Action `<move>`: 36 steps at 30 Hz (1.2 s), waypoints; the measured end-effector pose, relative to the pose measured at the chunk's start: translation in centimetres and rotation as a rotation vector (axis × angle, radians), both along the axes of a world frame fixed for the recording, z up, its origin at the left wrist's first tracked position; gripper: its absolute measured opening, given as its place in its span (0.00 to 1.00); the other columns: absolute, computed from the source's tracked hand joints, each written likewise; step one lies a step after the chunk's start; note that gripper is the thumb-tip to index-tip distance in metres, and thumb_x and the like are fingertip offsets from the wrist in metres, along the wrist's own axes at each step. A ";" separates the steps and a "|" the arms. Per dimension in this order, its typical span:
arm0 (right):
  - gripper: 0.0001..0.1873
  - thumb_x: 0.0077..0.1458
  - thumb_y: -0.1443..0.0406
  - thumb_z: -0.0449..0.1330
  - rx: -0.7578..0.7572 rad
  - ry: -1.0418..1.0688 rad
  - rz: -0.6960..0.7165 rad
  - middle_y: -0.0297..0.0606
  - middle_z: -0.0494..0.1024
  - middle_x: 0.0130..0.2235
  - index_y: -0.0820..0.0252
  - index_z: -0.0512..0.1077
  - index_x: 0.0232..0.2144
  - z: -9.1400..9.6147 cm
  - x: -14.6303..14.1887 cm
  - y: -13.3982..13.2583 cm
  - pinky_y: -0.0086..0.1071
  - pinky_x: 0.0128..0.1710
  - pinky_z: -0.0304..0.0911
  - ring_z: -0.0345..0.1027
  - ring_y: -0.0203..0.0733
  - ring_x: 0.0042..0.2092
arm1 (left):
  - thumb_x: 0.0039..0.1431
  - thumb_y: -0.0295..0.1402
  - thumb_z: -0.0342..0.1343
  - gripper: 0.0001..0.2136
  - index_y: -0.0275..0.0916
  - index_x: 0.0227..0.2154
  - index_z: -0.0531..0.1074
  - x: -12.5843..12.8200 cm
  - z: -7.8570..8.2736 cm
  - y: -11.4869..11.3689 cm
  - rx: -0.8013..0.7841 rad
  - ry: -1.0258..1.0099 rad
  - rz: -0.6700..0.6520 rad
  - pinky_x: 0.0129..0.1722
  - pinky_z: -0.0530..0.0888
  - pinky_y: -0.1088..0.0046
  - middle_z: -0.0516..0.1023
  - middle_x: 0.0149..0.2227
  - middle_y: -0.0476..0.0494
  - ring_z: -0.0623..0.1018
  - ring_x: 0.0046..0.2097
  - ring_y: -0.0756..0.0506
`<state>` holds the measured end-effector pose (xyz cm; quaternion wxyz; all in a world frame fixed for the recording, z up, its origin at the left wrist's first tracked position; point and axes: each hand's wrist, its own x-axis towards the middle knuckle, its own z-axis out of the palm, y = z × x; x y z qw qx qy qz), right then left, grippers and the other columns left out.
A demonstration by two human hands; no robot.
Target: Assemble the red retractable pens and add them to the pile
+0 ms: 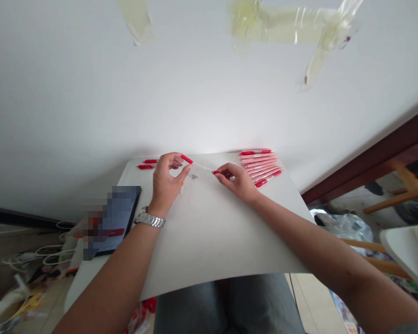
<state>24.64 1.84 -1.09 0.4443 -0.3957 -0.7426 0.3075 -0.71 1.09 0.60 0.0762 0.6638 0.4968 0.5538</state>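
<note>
My left hand, with a metal watch on its wrist, pinches a red pen part. A thin, pale, see-through stem runs from it toward my right hand. Closed fingers there hold another red pen piece with a dark end; most of it is hidden. Whether the stem joins both pieces I cannot tell. Below them on the white table lies a small grey bit, too small to name. A thin orange-and-white piece shows beside my left thumb.
Several red pens lie in a row at the table's back right. Two red pens stick out behind my left hand. A tablet, partly blurred, lies at the left edge. The white wall rises directly behind the table.
</note>
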 end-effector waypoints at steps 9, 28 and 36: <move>0.16 0.68 0.50 0.62 -0.016 0.001 -0.010 0.37 0.81 0.37 0.55 0.77 0.41 0.0 0.0 0.0 0.36 0.39 0.70 0.73 0.40 0.36 | 0.66 0.34 0.63 0.11 0.44 0.49 0.78 0.3 0.4 -0.5 0.019 0.139 -0.050 0.51 0.80 0.59 0.80 0.46 0.43 0.81 0.45 0.43; 0.18 0.68 0.48 0.62 0.001 -0.014 -0.010 0.38 0.82 0.38 0.55 0.77 0.41 -0.5 0.1 0.3 0.36 0.39 0.70 0.74 0.41 0.38 | 0.68 0.36 0.60 0.06 0.43 0.45 0.77 0.4 0.5 -0.5 -0.006 0.107 -0.063 0.49 0.79 0.62 0.80 0.44 0.44 0.80 0.44 0.44; 0.16 0.68 0.49 0.62 0.027 -0.015 -0.005 0.39 0.81 0.39 0.55 0.77 0.41 -0.4 0.2 0.4 0.36 0.40 0.70 0.73 0.42 0.38 | 0.69 0.37 0.61 0.06 0.42 0.44 0.76 0.1 0.0 -0.1 -0.010 0.081 -0.091 0.49 0.79 0.63 0.80 0.44 0.44 0.80 0.45 0.44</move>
